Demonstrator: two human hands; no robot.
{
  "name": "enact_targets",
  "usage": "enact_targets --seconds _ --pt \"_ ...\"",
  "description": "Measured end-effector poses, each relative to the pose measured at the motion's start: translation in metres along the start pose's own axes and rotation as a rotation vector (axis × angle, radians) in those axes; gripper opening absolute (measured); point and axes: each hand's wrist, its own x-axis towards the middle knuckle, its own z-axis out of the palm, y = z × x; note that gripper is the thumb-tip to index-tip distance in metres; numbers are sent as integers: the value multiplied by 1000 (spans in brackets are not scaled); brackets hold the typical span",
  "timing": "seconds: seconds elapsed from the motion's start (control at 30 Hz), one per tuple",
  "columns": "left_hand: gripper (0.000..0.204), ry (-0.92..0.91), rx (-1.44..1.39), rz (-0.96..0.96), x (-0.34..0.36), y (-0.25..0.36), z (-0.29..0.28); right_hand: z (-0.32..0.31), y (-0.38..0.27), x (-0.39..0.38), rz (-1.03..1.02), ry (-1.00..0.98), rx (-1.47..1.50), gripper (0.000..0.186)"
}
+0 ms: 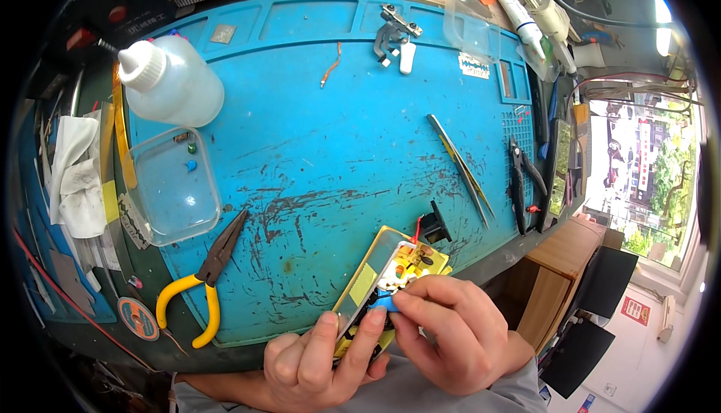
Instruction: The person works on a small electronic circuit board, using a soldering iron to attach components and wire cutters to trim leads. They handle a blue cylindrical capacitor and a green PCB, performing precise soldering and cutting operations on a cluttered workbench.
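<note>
- We saw the left hand point(315, 360) clasped around the lower end of a small yellow device point(387, 278) with its cover off, thumb and forefinger lying along its near edge; the wrist was cut off by the lower rim.
- The right hand point(451, 334) pinched a small blue part point(384, 302) between thumb and forefinger, pressed against the device's open side. How much of the blue part there was we could not tell, since the fingers covered most of it.
- The device was held just above the near edge of the blue work mat point(323, 150), tilted, its bottom hidden in the left palm. Inside it we made out white and orange components, too small to name.
- A red wire point(415, 230) ran from the device to a black piece point(435, 225) on the mat just beyond it.
- On the mat's left near corner lay yellow-handled pliers point(203, 281); beyond them a clear plastic tray point(173, 184) held a few tiny beads, hard to make out.
- Behind the tray, at the mat's left far corner, a white squeeze bottle point(173, 79) lay tilted.
- Tweezers point(460, 165) lay on the mat's right side, and black cutters point(522, 180) at its right edge.
- The items past the mat's far right corner were blurred by the lens rim.
</note>
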Motion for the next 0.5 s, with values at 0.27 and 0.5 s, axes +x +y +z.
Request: enact_targets --seconds 0.27,0.5 --pt "56 -2 -5 5 6 1 -2 -5 -5 0 -102 -13 -193 41" --pt "56 -35 46 -7 13 6 -7 -6 -6 0 -127 -37 -190 45"
